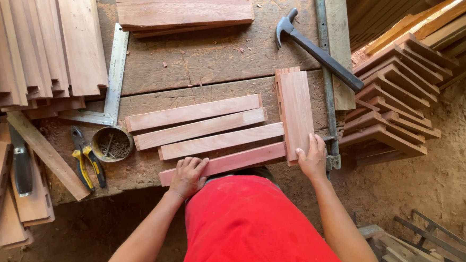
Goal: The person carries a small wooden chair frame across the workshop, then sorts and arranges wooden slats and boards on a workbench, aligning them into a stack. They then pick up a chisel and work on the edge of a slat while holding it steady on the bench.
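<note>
While both hands lie flat, left hand (187,176) on nearest slat (224,163), right hand (313,158) on upright board (296,112), hammer (316,49) beyond.

Smooth matt wooden slats (220,142) (reddish) on rough wooden bench (208,58).

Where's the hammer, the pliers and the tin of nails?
hammer (322,57), head view, on its dark handle
pliers (89,168), head view, on the yellow grips
tin (98,138), head view, on its rim

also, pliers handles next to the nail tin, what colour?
Yellow and black, on the pliers left of the nail tin. Head view shows it.
</note>
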